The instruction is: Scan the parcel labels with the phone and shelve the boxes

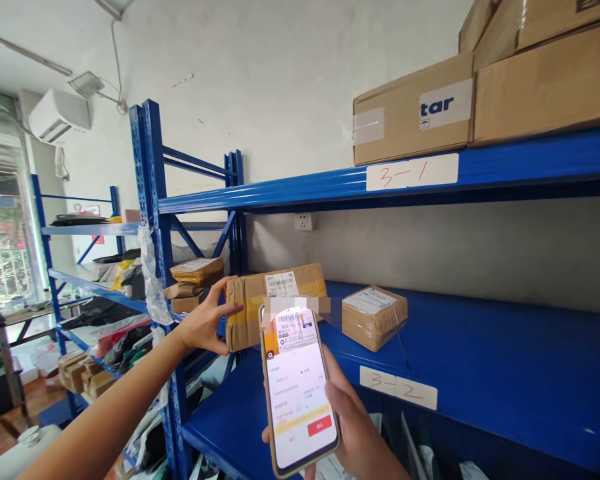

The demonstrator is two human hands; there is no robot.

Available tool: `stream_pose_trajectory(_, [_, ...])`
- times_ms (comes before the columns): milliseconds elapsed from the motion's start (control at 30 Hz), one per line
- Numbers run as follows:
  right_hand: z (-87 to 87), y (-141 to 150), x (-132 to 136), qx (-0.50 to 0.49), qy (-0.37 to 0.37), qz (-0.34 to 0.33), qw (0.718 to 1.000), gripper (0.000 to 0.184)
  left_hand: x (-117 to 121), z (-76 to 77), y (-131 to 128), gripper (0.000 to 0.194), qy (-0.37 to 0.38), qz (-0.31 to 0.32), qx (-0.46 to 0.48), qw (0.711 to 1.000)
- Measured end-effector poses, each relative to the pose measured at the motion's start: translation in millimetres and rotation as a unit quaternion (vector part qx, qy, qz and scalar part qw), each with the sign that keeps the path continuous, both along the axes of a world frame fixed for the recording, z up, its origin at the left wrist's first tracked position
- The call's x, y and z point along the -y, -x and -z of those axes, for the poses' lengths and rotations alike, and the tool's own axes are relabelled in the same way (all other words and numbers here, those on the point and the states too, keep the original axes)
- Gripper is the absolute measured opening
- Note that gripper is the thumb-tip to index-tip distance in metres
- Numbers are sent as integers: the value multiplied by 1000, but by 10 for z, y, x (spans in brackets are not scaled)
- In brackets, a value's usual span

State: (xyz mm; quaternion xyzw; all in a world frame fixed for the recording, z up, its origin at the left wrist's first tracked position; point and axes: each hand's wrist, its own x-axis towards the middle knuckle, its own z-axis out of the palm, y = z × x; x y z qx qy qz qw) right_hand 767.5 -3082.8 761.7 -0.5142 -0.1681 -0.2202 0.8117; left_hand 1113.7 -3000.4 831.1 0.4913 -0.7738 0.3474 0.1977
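Observation:
My left hand [211, 320] grips the left end of a long cardboard box [247, 307] that has yellow tape and a white barcode label [281, 283]. The box is held over the blue shelf, label facing me. In my right hand [347, 407] is a smartphone [300, 400], upright in front of the box and covering its lower right part. On the phone's screen are a picture of the label, lines of text and a red button. A smaller taped carton [375, 317] with a white label sits on the shelf just right of the long box.
The blue lower shelf [505, 360] bears a "3-2" tag, the upper one [290, 187] a "3-1" tag. Large cartons [415, 110] stand up there. A blue upright post [155, 200] and small stacked boxes [197, 270] are to the left. Packages fill another rack [95, 229] behind.

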Motion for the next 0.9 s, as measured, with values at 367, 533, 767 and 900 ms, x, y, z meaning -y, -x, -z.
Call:
stream_pose_trajectory(367, [57,263,22,-30,30,58,997,109,8,13,102,86,27,9,0,1000])
stream_pose_trajectory(533, [164,411,38,-34,-5,107,994,114,11,9,99,89,27,8,-5,1000])
stream_pose_trajectory(767, [274,623,17,-58,-42,184,980,118,13,15,79,88,20,2,-10,1000])
stream_pose_trajectory(900, [317,653,15,-61,-48,195,978,115,14,34,76,89,26,2,-7,1000])
